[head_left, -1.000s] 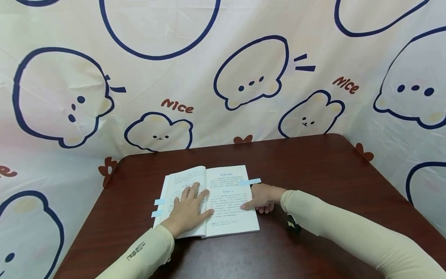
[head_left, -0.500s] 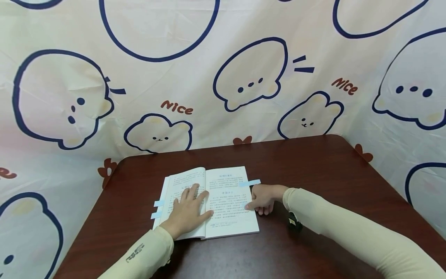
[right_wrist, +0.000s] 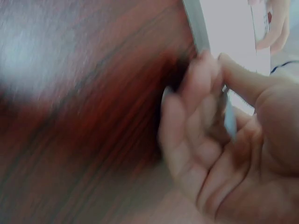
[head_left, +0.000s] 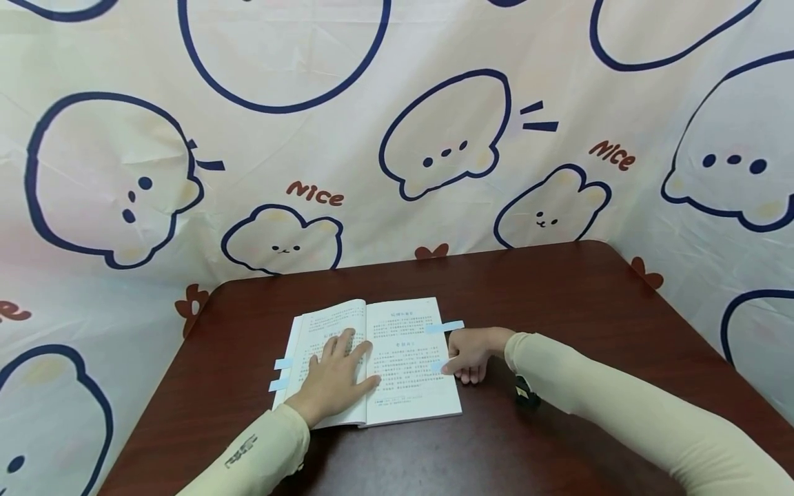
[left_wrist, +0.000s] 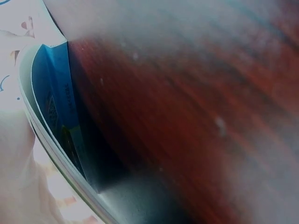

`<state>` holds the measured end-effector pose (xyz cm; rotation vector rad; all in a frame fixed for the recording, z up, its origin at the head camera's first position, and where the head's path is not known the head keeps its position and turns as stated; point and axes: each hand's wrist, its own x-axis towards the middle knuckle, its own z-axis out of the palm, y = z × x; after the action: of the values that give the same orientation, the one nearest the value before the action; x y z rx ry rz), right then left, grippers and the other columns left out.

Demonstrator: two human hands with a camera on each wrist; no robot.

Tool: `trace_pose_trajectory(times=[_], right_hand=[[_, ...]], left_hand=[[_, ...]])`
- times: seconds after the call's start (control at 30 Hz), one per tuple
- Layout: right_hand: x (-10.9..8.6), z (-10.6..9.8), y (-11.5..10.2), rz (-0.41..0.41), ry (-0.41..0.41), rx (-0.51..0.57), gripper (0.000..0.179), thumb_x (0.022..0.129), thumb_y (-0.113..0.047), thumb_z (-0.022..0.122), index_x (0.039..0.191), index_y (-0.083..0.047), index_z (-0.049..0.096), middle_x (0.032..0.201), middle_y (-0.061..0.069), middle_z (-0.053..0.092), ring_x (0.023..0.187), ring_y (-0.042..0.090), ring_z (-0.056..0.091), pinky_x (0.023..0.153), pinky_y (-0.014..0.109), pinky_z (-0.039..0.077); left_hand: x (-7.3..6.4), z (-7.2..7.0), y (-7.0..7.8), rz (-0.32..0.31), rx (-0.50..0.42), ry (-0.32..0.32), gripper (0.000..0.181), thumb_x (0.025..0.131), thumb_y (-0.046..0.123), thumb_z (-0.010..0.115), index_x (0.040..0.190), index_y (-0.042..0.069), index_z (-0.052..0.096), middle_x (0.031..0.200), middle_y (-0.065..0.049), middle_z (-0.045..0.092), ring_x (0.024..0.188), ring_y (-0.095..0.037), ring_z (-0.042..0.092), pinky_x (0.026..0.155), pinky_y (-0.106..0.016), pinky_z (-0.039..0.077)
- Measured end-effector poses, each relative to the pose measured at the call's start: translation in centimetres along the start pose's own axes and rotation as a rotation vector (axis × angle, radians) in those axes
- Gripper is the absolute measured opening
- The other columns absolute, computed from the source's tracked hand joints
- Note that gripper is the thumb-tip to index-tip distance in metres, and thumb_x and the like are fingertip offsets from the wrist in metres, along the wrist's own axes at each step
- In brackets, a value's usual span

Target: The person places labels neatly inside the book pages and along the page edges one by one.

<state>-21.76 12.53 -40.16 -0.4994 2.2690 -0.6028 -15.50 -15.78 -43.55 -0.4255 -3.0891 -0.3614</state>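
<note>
An open book with printed pages lies on the table. My left hand rests on its left page, fingers spread and the thumb reaching over the gutter onto the right page. At the right page's outer edge, my right hand pinches a light blue sticky tab, thumb on top and the other fingers curled. Above it, another blue sticky tab juts past the same edge. In the right wrist view, thumb and forefinger meet beside the book's edge, somewhat blurred.
Two blue tabs, an upper one and a lower one, stick out from the book's left side. The dark brown table backs onto a patterned curtain. In the left wrist view, a blue cover shows under the pages.
My right thumb has slid right toward the page's edge, uncovering more of the lower right tab. The left hand stays on the left page. The view has tilted up slightly.
</note>
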Motion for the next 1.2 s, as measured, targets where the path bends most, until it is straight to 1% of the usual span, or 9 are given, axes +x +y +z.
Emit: trace_pose_trajectory(times=[0.17, 0.27, 0.4, 0.5, 0.57, 0.7, 0.8, 1.0, 1.2], right_hand=[[-0.3, 0.5, -0.3, 0.044, 0.082, -0.083, 0.049, 0.098, -0.032, 0.068, 0.055, -0.011, 0.058, 0.051, -0.002, 0.055, 0.042, 0.009, 0.048, 0.043, 0.022, 0.045], [-0.2, 0.6, 0.0, 0.044, 0.101, -0.078, 0.051, 0.097, -0.034, 0.069, 0.053, -0.012, 0.055, 0.049, -0.002, 0.054, 0.041, 0.008, 0.046, 0.042, 0.021, 0.043], [-0.1, 0.4, 0.6, -0.004, 0.041, -0.007, 0.045, 0.099, -0.027, 0.066, 0.059, -0.01, 0.058, 0.052, -0.002, 0.057, 0.044, 0.008, 0.051, 0.047, 0.022, 0.049], [-0.2, 0.0, 0.7, -0.005, -0.002, 0.03, 0.041, 0.1, -0.024, 0.065, 0.063, -0.007, 0.061, 0.054, -0.001, 0.058, 0.045, 0.009, 0.054, 0.052, 0.025, 0.055], [-0.3, -0.2, 0.7, 0.026, 0.002, 0.026, 0.042, 0.099, -0.026, 0.067, 0.062, -0.007, 0.061, 0.052, 0.0, 0.057, 0.044, 0.01, 0.054, 0.052, 0.026, 0.055], [-0.4, -0.2, 0.6, 0.089, 0.06, -0.003, 0.048, 0.095, -0.033, 0.072, 0.056, -0.008, 0.058, 0.048, 0.0, 0.054, 0.041, 0.011, 0.051, 0.047, 0.026, 0.053], [-0.2, -0.1, 0.9, 0.094, 0.084, 0.021, 0.049, 0.094, -0.033, 0.073, 0.055, -0.009, 0.058, 0.047, 0.0, 0.053, 0.04, 0.011, 0.051, 0.046, 0.025, 0.051], [-0.1, -0.4, 1.8, 0.033, 0.021, 0.095, 0.046, 0.097, -0.029, 0.07, 0.058, -0.008, 0.06, 0.051, 0.0, 0.06, 0.043, 0.01, 0.057, 0.053, 0.029, 0.058], [0.0, -0.7, 2.1, 0.037, -0.017, 0.116, 0.043, 0.098, -0.027, 0.068, 0.06, -0.008, 0.061, 0.053, 0.001, 0.062, 0.045, 0.01, 0.06, 0.055, 0.031, 0.059]], left_hand=[[-0.1, 0.0, -0.2, 0.001, 0.008, 0.005, 0.063, 0.093, 0.053, 0.065, 0.145, 0.02, 0.054, 0.161, -0.016, 0.032, 0.144, -0.045, 0.034, 0.099, -0.08, 0.035], [-0.2, 0.0, -0.2, -0.002, 0.008, 0.001, 0.063, 0.093, 0.053, 0.065, 0.145, 0.02, 0.054, 0.161, -0.016, 0.032, 0.144, -0.045, 0.035, 0.099, -0.08, 0.035], [-0.2, 0.1, -0.2, -0.012, -0.004, -0.01, 0.064, 0.093, 0.053, 0.065, 0.145, 0.02, 0.054, 0.161, -0.017, 0.032, 0.145, -0.045, 0.034, 0.1, -0.08, 0.035], [-0.2, 0.2, -0.2, -0.016, -0.005, -0.011, 0.065, 0.092, 0.054, 0.065, 0.146, 0.02, 0.053, 0.162, -0.017, 0.032, 0.145, -0.046, 0.033, 0.1, -0.08, 0.034], [-0.2, 0.2, -0.3, -0.015, -0.005, -0.008, 0.065, 0.093, 0.055, 0.064, 0.147, 0.02, 0.052, 0.162, -0.017, 0.032, 0.145, -0.046, 0.033, 0.101, -0.08, 0.034], [-0.2, 0.1, -0.3, -0.009, 0.001, -0.007, 0.065, 0.093, 0.054, 0.064, 0.147, 0.02, 0.052, 0.162, -0.017, 0.032, 0.145, -0.046, 0.033, 0.1, -0.08, 0.034], [-0.2, -0.1, -0.3, -0.004, 0.006, -0.002, 0.065, 0.093, 0.054, 0.064, 0.147, 0.02, 0.052, 0.162, -0.017, 0.032, 0.145, -0.046, 0.034, 0.1, -0.08, 0.035], [-0.3, -0.1, -0.2, -0.004, -0.016, -0.003, 0.064, 0.093, 0.052, 0.065, 0.147, 0.02, 0.052, 0.161, -0.017, 0.032, 0.145, -0.047, 0.034, 0.1, -0.081, 0.034], [-0.2, 0.1, 0.0, -0.006, -0.023, -0.01, 0.064, 0.093, 0.053, 0.064, 0.147, 0.02, 0.052, 0.162, -0.017, 0.031, 0.146, -0.047, 0.033, 0.1, -0.081, 0.034]])
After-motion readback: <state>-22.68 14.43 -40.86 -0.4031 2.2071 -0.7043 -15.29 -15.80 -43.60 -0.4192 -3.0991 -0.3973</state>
